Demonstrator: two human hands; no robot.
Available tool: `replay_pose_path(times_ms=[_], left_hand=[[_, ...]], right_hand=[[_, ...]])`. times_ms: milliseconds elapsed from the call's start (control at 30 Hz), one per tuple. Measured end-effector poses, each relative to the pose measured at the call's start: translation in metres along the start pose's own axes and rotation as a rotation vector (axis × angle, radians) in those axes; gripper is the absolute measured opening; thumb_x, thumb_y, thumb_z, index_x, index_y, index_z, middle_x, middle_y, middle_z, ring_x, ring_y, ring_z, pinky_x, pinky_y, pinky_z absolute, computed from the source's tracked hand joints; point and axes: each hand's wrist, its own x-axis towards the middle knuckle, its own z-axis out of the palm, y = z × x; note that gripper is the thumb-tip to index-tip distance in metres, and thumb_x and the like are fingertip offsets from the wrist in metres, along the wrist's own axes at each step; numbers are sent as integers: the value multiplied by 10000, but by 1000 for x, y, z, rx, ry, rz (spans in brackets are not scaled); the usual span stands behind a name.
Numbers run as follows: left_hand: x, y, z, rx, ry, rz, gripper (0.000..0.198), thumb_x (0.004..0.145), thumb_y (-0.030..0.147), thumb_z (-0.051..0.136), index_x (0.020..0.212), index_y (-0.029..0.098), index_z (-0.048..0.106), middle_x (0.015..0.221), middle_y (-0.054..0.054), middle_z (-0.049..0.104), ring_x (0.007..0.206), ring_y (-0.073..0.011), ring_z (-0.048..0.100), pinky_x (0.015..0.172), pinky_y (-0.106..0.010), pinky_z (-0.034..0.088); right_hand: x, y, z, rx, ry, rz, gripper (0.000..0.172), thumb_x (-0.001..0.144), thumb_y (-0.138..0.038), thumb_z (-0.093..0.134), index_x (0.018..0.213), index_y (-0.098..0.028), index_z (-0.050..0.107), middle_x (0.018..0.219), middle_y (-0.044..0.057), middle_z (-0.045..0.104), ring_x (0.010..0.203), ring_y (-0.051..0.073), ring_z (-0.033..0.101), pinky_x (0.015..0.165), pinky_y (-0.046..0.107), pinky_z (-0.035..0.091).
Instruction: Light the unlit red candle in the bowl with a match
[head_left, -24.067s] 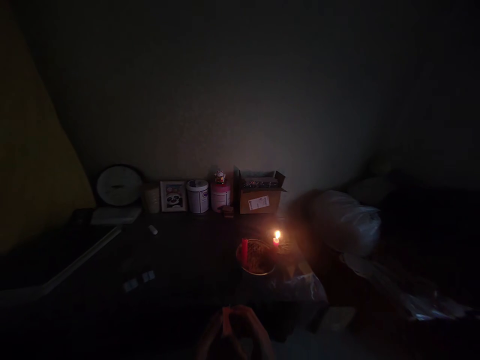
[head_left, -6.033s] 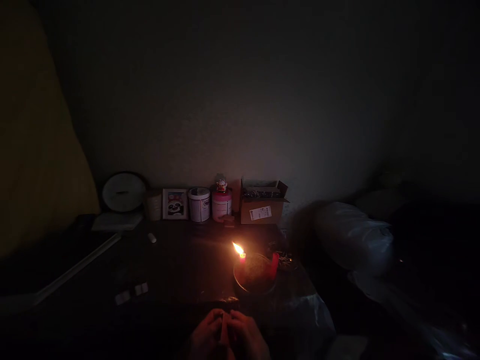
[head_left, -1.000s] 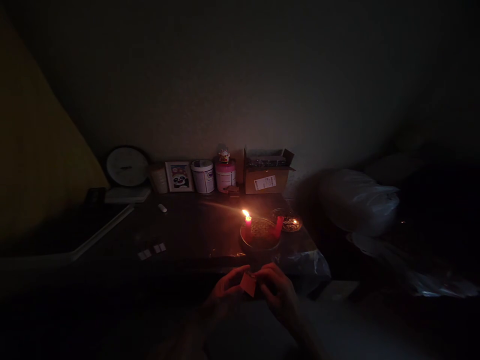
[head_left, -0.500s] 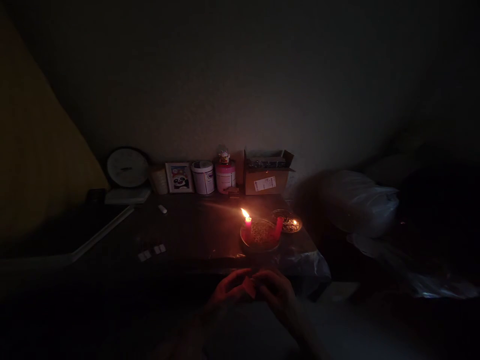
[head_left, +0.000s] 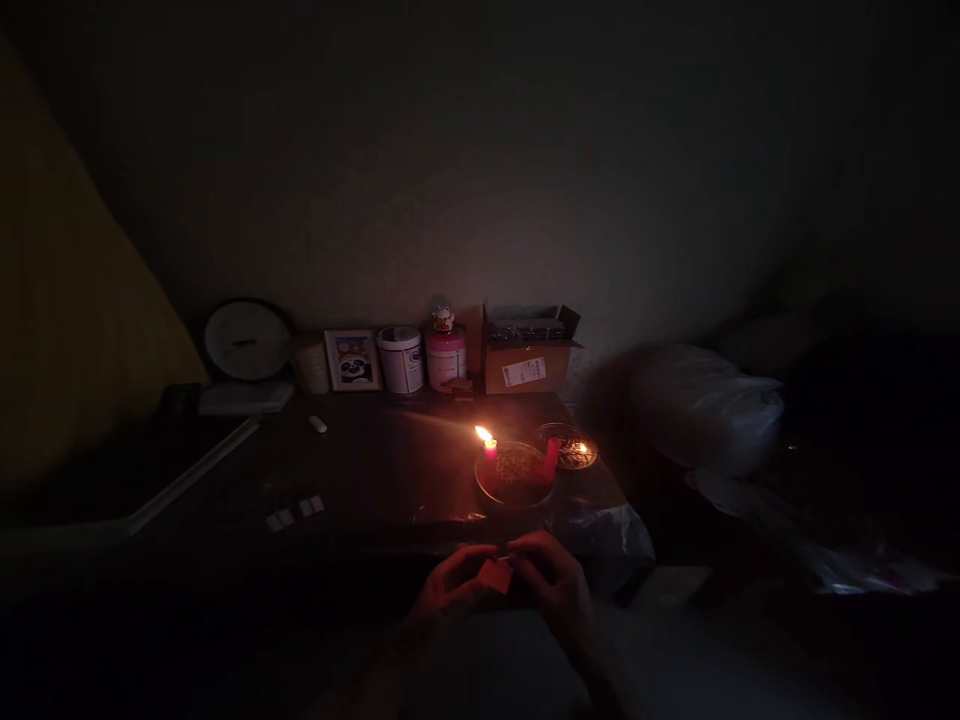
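The room is very dark. My left hand (head_left: 450,588) and my right hand (head_left: 553,582) meet in front of me and pinch a small red piece of paper (head_left: 495,576) between their fingertips. Just beyond them on the dark table (head_left: 375,470) stands a round bowl (head_left: 515,476) filled with grainy stuff. A lit red candle (head_left: 488,452) stands at its left rim and an unlit red candle (head_left: 551,459) at its right rim. A small dish (head_left: 570,447) with a tiny glow sits to the right of the bowl.
Along the wall stand a round clock (head_left: 244,341), a panda picture (head_left: 352,361), a white tub (head_left: 400,359), a pink tub (head_left: 445,354) and an open cardboard box (head_left: 529,360). A white bag (head_left: 701,410) lies at the right. Small white pieces (head_left: 292,512) lie on the table.
My hands stay together on the red paper and have shifted it slightly. The view has drifted a little; the left candle keeps burning.
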Motion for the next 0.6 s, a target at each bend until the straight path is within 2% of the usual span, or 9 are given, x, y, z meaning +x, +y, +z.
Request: replay_pose_path(times_ms=[167,333,433,600], left_hand=[[3,-6,-1,-17,-20,29,378,669,325,715,1016,185,657,1038,-102,697,975,-268,608,863,-383,432],[7,-14,-3,35,7,54,326,666,314,722,968,205,668,1007,-78,707,946,-243,618,815,-334,448],[7,-14,-2,57,2,24,327,671,331,721,966,202,667,979,-71,712,901,-229,630,773,-312,459],[4,-8,4,30,17,-6,302,659,332,737,929,211,674,890,-43,728,866,-222,646,769,-307,473]], right_hand=[[0,3,0,-16,-14,-32,147,819,-321,584,795,-200,665,791,19,653,747,158,622,673,233,488],[1,5,-4,-83,13,-76,120,793,-200,565,840,-208,675,812,20,657,761,156,617,696,237,482],[1,0,-5,-111,-22,-128,167,768,-131,535,823,-208,672,798,9,636,764,141,606,698,224,471],[-1,-5,-3,-119,-78,-134,178,762,-104,526,818,-206,661,799,6,605,762,129,586,689,216,456]])
